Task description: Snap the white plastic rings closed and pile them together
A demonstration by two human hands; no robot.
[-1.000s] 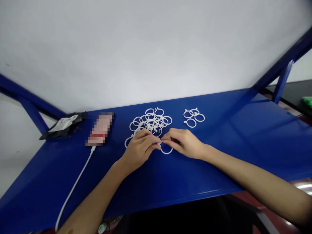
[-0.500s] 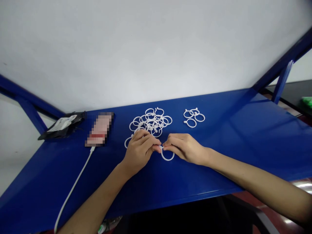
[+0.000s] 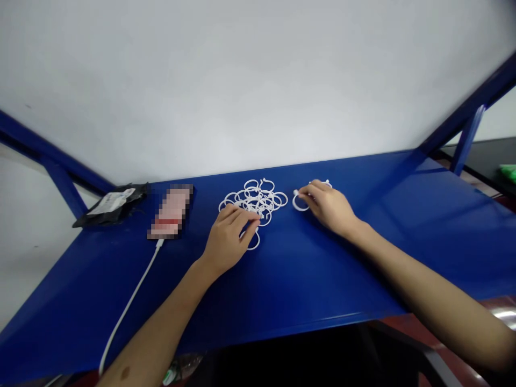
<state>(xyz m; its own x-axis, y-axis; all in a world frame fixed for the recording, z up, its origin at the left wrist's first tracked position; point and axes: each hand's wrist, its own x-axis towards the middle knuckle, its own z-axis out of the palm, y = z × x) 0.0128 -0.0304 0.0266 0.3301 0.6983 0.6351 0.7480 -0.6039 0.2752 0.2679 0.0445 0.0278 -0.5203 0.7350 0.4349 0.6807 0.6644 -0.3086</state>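
Observation:
My left hand point(image 3: 231, 236) is at the near edge of a loose pile of thin white plastic rings point(image 3: 278, 201), thumb and index finger pinched on a ring there. Exactly which ring they grip is partly hidden by the fingertips. Just below the thumb, one white ring point(image 3: 258, 242) with a small knob shows apart from the heap. Farther right, my right hand point(image 3: 324, 204) pinches another white ring point(image 3: 300, 208) by its knobbed clasp, low over the blue table. Behind those fingers, a small group of rings point(image 3: 327, 184) is mostly covered.
A phone point(image 3: 171, 212) lies left of the pile, joined to a white cable point(image 3: 133, 295). Beyond it is a black plastic packet point(image 3: 115, 204) with a white label. The blue table point(image 3: 302, 285) meets a pale wall, with blue frame bars at both sides.
My hands have parted. The right one has carried a ring up and right to the small group; the left has shifted slightly up to the pile's edge.

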